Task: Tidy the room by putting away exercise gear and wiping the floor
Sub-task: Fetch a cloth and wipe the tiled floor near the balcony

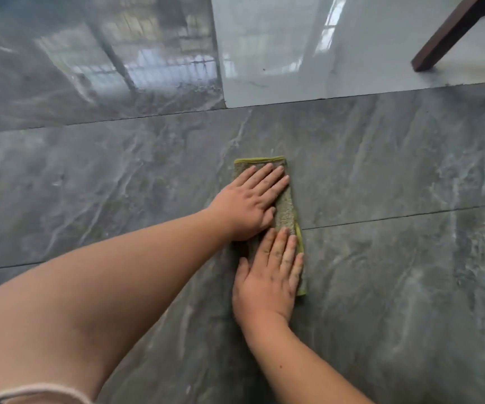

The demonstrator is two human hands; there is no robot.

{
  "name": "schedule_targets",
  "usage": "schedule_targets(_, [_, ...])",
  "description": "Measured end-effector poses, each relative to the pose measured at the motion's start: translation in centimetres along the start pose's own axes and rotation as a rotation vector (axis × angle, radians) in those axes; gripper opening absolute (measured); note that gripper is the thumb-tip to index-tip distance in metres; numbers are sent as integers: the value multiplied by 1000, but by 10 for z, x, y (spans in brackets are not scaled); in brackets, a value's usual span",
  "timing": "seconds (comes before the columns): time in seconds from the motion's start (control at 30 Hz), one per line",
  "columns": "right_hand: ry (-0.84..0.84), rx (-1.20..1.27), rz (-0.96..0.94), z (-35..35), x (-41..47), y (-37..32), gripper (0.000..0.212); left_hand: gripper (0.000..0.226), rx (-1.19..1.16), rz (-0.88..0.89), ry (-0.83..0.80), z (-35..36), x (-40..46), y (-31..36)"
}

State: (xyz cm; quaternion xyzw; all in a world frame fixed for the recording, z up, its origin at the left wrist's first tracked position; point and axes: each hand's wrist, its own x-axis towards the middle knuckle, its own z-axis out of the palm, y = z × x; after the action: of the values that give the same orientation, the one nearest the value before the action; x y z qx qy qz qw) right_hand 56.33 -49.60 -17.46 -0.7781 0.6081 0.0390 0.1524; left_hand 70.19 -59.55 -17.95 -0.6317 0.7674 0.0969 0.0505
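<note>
A folded grey-green cloth (286,212) with a yellow-green hem lies on the dark grey marble floor (395,258) in the middle of the view. My left hand (248,201) lies flat, palm down, on the cloth's far half, with its arm reaching in from the lower left. Just below it, my right hand (267,282) presses flat on the near half, fingers pointing away from me. Both hands cover most of the cloth, so only its right strip and far end show.
A dark wooden furniture leg (451,33) stands on a pale glossy tile (293,48) at the top right. The glossy floor at the top left reflects a window. A pale strap (31,392) crosses the bottom left corner.
</note>
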Motion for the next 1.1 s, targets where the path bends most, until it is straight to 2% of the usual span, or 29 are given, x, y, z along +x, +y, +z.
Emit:
schedule_targets(0.1, [-45, 39, -140, 12, 3, -75, 75, 70, 28, -97, -33, 0, -43, -76])
schedule_targets(0.23, [-83, 36, -380, 25, 20, -155, 71, 74, 8, -353, -73, -3, -107, -169])
schedule_targets(0.33, [-200, -28, -564, 36, 17, -180, 69, 74, -46, -537, -76, 7, -156, -193])
schedule_targets(0.37, [-189, -47, -590, 39, 13, -180, 69, 73, -64, -580, -78, 12, -168, -192])
schedule_targets(0.53, [-131, -101, -650, 47, -14, -154, 70, 73, -95, -658, -78, 23, -198, -160])
schedule_targets(0.8, [-242, -42, -579, 49, -128, -82, 73, 70, -115, -521, -32, 47, -254, -55])
schedule_targets(0.97, [-342, -82, -538, 35, -188, -17, 74, 71, -134, -474, -101, 50, -277, 34])
schedule_targets(1.1, [-335, -88, -507, 25, -190, 19, 73, 73, -94, -464, -155, 49, -260, 65])
